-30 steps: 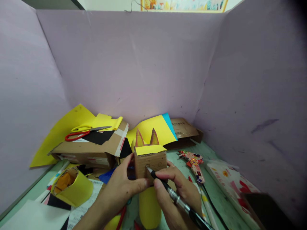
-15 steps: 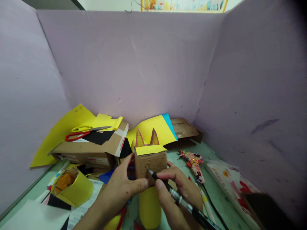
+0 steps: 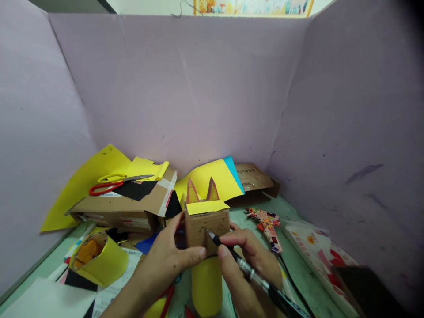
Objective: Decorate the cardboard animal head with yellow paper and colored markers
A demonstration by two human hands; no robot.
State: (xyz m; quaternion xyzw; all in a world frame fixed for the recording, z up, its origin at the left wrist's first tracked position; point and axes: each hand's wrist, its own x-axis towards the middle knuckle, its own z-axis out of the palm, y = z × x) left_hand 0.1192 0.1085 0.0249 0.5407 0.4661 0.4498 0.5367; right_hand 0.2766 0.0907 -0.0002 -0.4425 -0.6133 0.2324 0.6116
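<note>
A small cardboard box [image 3: 201,223] with a yellow paper top and two pointed paper ears stands upright on a yellow tube [image 3: 206,287]. My left hand [image 3: 165,260] grips the box from the left side, thumb against its lower front. My right hand [image 3: 247,265] pinches a black pen [image 3: 255,280]; its tip touches the box's front face, where faint pen marks show.
Purple board walls enclose the desk on three sides. Red-and-yellow scissors [image 3: 115,182] lie on a flattened cardboard box [image 3: 132,205] at the left. Yellow paper sheets [image 3: 212,176], a yellow-wrapped roll [image 3: 99,258], a patterned cutout [image 3: 268,223] and printed sheets [image 3: 318,251] lie around.
The pen tip has shifted slightly right and down across the box's front face, leaving small marks. My left hand and the box stay put.
</note>
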